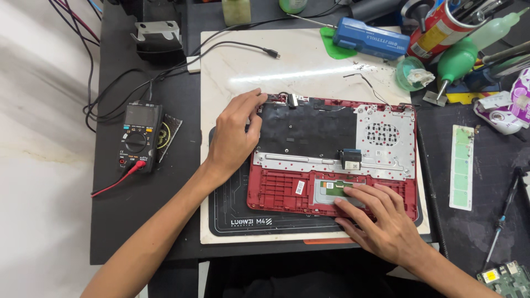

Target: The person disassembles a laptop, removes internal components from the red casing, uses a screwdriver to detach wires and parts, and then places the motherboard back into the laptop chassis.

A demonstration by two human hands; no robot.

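Cluttered bench point(138, 221), hands point(234, 135) covering red laptop shell point(276, 190)

Hidden under the left hand point(234, 138): the top-left corner of the red laptop shell point(276, 190), fingers point(255, 98) covering the hinge there. Masked by the right hand point(381, 221): its front edge and part of the touchpad board point(331, 187). Cut off at the top edge: red can point(439, 25), bottles. Clipped at the bottom right corner: green circuit board point(505, 280). Too small to read: multimeter point(139, 135) dial.
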